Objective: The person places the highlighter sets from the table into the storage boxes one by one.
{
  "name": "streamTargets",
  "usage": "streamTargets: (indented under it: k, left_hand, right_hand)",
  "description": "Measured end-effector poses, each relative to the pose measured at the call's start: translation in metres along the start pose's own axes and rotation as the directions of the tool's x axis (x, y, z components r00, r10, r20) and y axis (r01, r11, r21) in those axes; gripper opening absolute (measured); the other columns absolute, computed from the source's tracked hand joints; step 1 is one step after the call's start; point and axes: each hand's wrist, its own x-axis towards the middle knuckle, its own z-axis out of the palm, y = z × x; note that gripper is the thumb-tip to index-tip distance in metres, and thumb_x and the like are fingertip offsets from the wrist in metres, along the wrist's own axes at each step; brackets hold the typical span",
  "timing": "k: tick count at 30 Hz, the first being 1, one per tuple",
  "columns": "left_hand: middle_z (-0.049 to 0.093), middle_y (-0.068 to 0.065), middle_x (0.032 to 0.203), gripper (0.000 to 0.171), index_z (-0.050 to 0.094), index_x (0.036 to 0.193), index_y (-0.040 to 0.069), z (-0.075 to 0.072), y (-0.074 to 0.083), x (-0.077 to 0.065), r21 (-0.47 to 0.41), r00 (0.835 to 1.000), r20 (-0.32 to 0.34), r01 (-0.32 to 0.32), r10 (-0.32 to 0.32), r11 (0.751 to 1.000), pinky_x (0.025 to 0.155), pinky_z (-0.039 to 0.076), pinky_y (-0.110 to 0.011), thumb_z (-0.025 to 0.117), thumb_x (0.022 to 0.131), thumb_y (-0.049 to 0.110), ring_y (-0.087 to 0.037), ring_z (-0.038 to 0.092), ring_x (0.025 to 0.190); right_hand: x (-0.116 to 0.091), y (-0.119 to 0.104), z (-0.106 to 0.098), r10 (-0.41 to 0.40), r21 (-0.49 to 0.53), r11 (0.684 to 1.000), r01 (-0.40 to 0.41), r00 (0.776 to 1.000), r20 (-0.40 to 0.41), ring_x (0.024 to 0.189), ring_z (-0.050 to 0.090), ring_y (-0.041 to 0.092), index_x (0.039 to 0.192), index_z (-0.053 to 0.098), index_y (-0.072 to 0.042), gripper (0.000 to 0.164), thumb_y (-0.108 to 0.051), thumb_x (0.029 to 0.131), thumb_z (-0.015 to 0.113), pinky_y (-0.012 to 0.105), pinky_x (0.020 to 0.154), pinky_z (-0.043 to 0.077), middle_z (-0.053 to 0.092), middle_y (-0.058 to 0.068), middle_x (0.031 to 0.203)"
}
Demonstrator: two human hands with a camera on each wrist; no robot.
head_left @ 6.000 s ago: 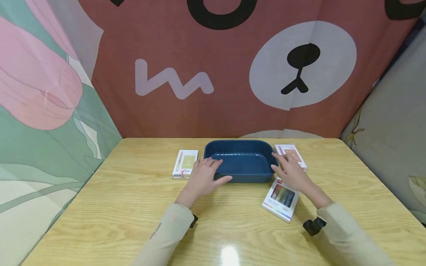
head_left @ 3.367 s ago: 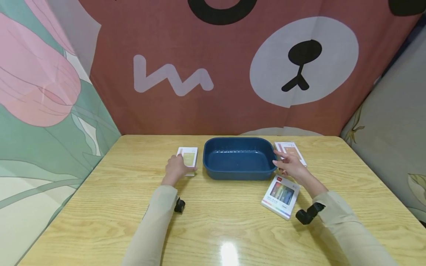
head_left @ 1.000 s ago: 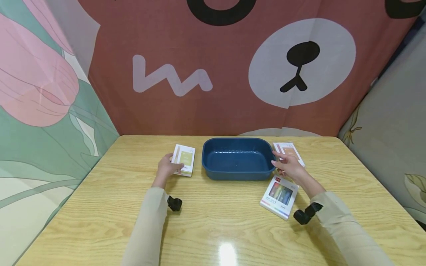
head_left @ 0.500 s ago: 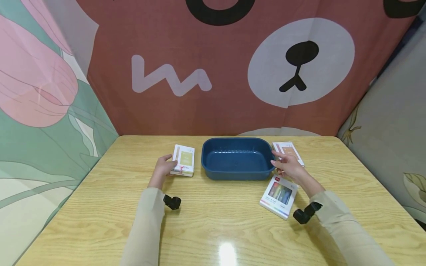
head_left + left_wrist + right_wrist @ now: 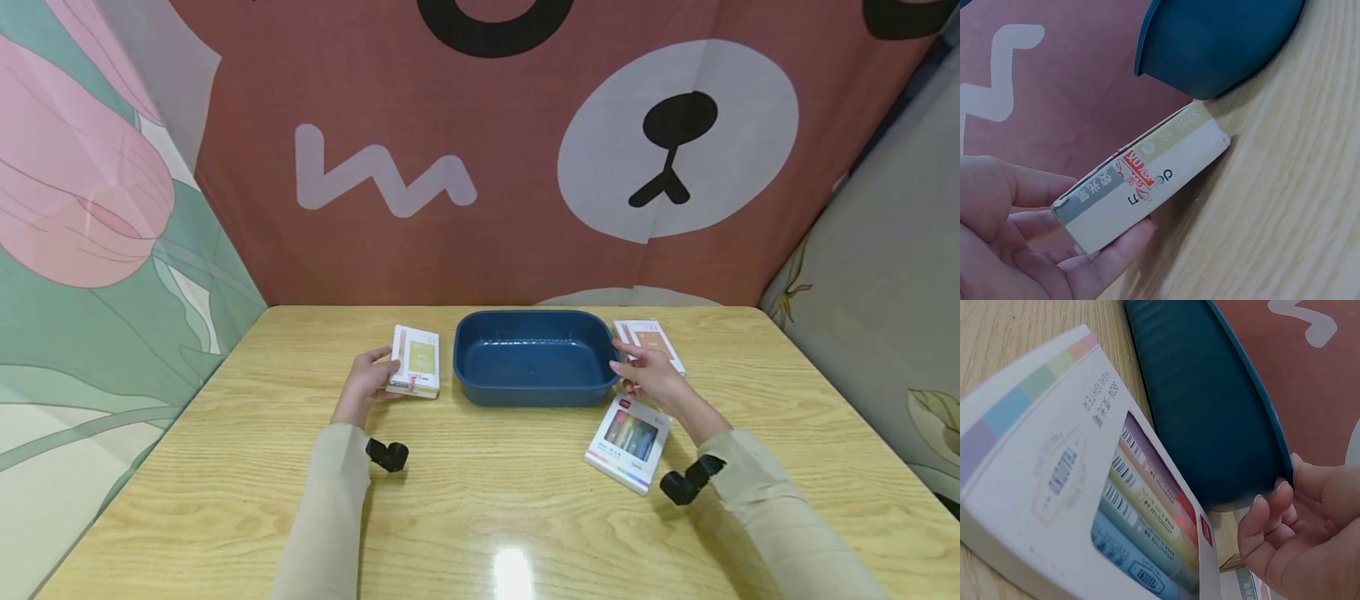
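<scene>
On the left in the head view, my left hand pinches a white-and-yellow highlighter box, thumb on top and fingers underneath. The left wrist view shows that highlighter box tilted, its far end low by the table and printed side facing the camera. A dark blue rectangular basin sits at the back of the table. At its right end, my right hand pinches the rim; the right wrist view shows the fingers curled against the basin's outer wall.
A white windowed box of highlighters lies just below my right hand. Behind that hand is a white box with an orange panel, partly covered. The wooden table ends at a bear-print cloth.
My left hand has left the basin's left end, moved left, and taken hold of the highlighter box, which is now tilted. My right hand stays at the basin's right rim.
</scene>
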Motion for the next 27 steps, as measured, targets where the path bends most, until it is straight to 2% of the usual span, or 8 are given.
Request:
streamTargets:
  k: [5,10,15,22,27]
  left_hand:
    - [0.055,-0.025,0.102,0.049,0.032,0.137,-0.001,0.002,0.002,-0.003,-0.015,1.000,-0.005,-0.004,0.004,1.000,0.057,0.051,-0.032,0.048,0.090,0.005,-0.015,0.060,0.065]
    - [0.055,-0.024,0.099,0.048,0.036,0.134,-0.003,0.004,0.005,-0.005,-0.030,1.000,-0.017,-0.026,0.025,0.999,0.053,0.051,-0.029,0.050,0.089,0.004,-0.015,0.060,0.062]
    - [0.054,-0.026,0.104,0.046,0.039,0.133,-0.001,0.005,0.008,-0.006,-0.012,0.999,-0.035,-0.040,0.040,0.999,0.056,0.051,-0.032,0.050,0.090,0.008,-0.015,0.060,0.061]
    - [0.057,-0.022,0.094,0.044,0.041,0.131,-0.003,0.004,0.010,-0.006,-0.031,0.996,-0.069,-0.064,0.062,0.997,0.054,0.051,-0.031,0.052,0.089,0.008,-0.014,0.060,0.057]
    - [0.055,-0.021,0.094,0.044,0.043,0.129,-0.006,0.004,0.012,-0.008,-0.044,0.991,-0.086,-0.104,0.100,0.994,0.053,0.051,-0.029,0.053,0.088,0.006,-0.013,0.060,0.056]
  right_hand:
    - [0.000,-0.001,-0.001,0.020,0.033,0.999,-0.020,1.000,0.008,0.053,0.042,0.012,0.143,0.019,-0.008,0.057,-0.012,0.093,0.048,0.025,0.050,0.037,0.041,0.003,0.066]
    - [0.000,-0.002,0.000,0.042,0.005,0.999,-0.042,0.999,-0.005,0.052,0.042,0.013,0.143,0.020,-0.010,0.057,-0.014,0.093,0.048,0.025,0.049,0.036,0.041,0.003,0.065]
    - [0.000,-0.002,0.000,0.037,0.010,0.999,-0.036,0.999,-0.004,0.051,0.042,0.013,0.143,0.020,-0.009,0.056,-0.012,0.094,0.047,0.025,0.048,0.036,0.041,0.003,0.063]
    - [-0.001,-0.003,0.001,0.035,-0.006,0.999,-0.035,0.999,-0.010,0.051,0.043,0.012,0.143,0.020,-0.009,0.056,-0.013,0.094,0.047,0.025,0.047,0.036,0.041,0.002,0.062]
    - [-0.001,-0.002,0.001,0.027,-0.024,0.999,-0.028,0.999,-0.024,0.050,0.044,0.012,0.142,0.021,-0.010,0.056,-0.014,0.094,0.048,0.024,0.047,0.038,0.042,0.002,0.062]
